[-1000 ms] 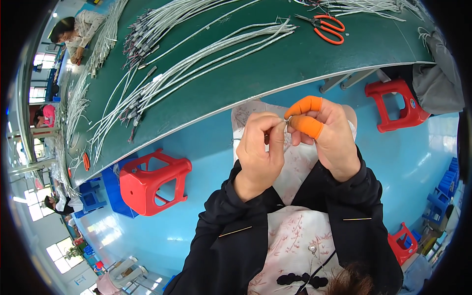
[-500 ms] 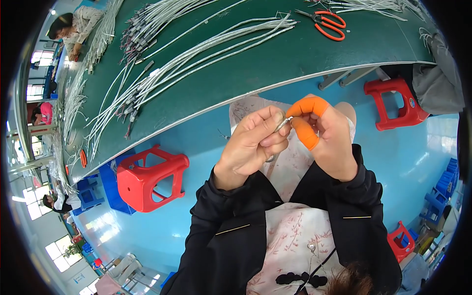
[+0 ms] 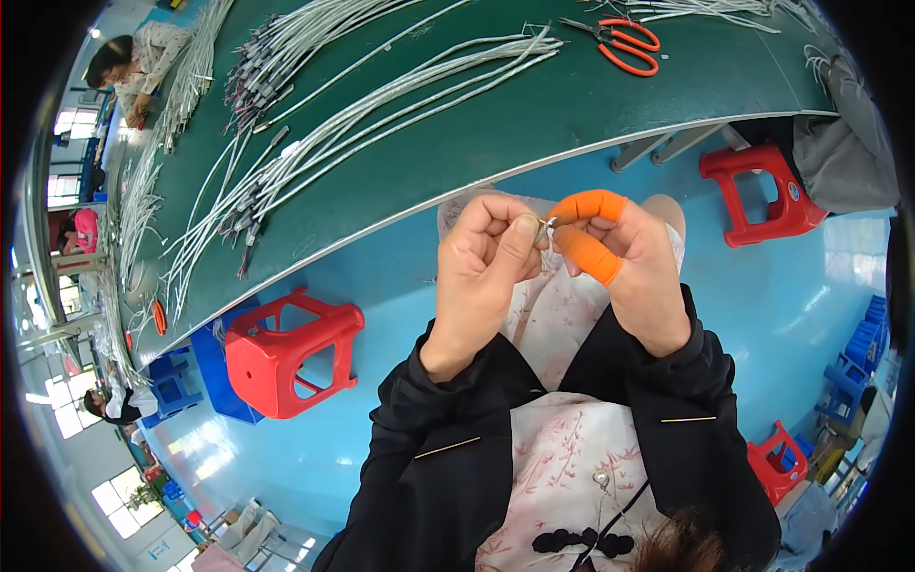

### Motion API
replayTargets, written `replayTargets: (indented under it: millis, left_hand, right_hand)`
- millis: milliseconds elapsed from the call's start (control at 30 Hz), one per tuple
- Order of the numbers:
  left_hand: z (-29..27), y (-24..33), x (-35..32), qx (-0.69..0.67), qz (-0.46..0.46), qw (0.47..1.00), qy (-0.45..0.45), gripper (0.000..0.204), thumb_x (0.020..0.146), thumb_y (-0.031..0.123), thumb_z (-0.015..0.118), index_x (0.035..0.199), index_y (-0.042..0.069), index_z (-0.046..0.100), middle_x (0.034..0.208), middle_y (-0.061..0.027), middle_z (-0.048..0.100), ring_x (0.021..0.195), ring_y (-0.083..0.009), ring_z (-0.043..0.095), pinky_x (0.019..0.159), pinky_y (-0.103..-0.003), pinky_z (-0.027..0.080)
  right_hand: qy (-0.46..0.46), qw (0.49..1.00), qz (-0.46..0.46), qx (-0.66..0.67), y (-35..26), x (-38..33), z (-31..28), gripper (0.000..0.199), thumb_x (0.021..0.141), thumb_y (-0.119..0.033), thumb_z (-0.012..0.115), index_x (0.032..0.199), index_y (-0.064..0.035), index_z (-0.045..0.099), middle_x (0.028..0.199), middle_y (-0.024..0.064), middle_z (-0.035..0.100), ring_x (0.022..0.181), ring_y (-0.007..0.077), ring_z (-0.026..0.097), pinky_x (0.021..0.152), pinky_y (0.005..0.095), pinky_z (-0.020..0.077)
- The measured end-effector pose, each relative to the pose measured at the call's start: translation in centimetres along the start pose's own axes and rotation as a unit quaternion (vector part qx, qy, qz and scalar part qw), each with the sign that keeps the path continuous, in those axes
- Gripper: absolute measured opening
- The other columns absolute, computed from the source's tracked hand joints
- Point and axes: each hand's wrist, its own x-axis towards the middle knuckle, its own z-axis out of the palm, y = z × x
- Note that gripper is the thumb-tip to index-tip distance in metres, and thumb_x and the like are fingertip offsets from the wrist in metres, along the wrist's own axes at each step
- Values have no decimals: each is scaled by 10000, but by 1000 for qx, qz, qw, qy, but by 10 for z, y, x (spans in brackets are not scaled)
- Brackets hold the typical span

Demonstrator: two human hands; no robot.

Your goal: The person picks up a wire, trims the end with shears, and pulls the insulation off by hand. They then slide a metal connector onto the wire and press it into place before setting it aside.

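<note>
Above my lap, my left hand [image 3: 484, 276] is closed, thumb and forefinger pinching the end of a thin whitish cable [image 3: 548, 231]. Opposite it, my right hand [image 3: 640, 276], with orange finger covers [image 3: 593, 255] on thumb and forefinger, is closed in a pinch on the tip of that same cable. The fingertips of both hands nearly meet there. Most of the cable is hidden by my fingers. On the green table [image 3: 477, 133] ahead lies a bundle of white cables [image 3: 381, 107], some with grey connectors at their left ends.
Orange-handled scissors [image 3: 629, 46] lie at the table's far side. More cables with grey connectors [image 3: 262, 76] are piled to the left. Red stools stand left [image 3: 286, 357] and right [image 3: 767, 195]. A co-worker [image 3: 143, 62] sits at the far left.
My left hand has turned more upright, its thumb now over the cable end. Both hands have shifted slightly left, and less of the cable shows between them.
</note>
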Motion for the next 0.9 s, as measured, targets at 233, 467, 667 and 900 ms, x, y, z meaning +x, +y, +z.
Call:
replayTargets:
  millis: [233, 467, 667, 900]
  left_hand:
    - [10, -13, 1, 470, 305, 821, 108, 103, 851, -29, 579, 924, 1, 513, 809, -99, 567, 621, -122, 525, 532, -227, 433]
    - [9, -29, 12, 563, 458, 677, 120, 89, 844, -40, 584, 900, -22, 518, 774, -95, 568, 638, -110, 525, 566, -244, 452]
    - [9, -3, 2, 235, 81, 962, 114, 51, 898, 26, 538, 913, -15, 510, 772, -65, 564, 568, -86, 463, 510, -223, 388]
    - [-10, 10, 10, -118, -154, 981, -16, 93, 938, 86, 490, 925, -5, 507, 781, -46, 558, 531, -49, 374, 482, -198, 312]
  right_hand:
    - [36, 999, -2, 4, 5, 2, 4, 113, 855, -13, 559, 961, 23, 578, 781, 45, 588, 643, 79, 525, 591, 210, 424]
    - [69, 996, 15, 60, 14, 3, 9, 128, 841, -20, 565, 953, 42, 562, 773, 39, 580, 657, 79, 523, 591, 209, 428]
    - [56, 998, -35, 12, 20, 6, 7, 114, 855, -11, 523, 958, 22, 556, 753, 28, 554, 610, 69, 478, 569, 198, 375]
    - [13, 1000, -18, 11, 16, 7, 3, 121, 859, -11, 526, 971, 21, 558, 769, 33, 560, 617, 73, 481, 575, 193, 374]
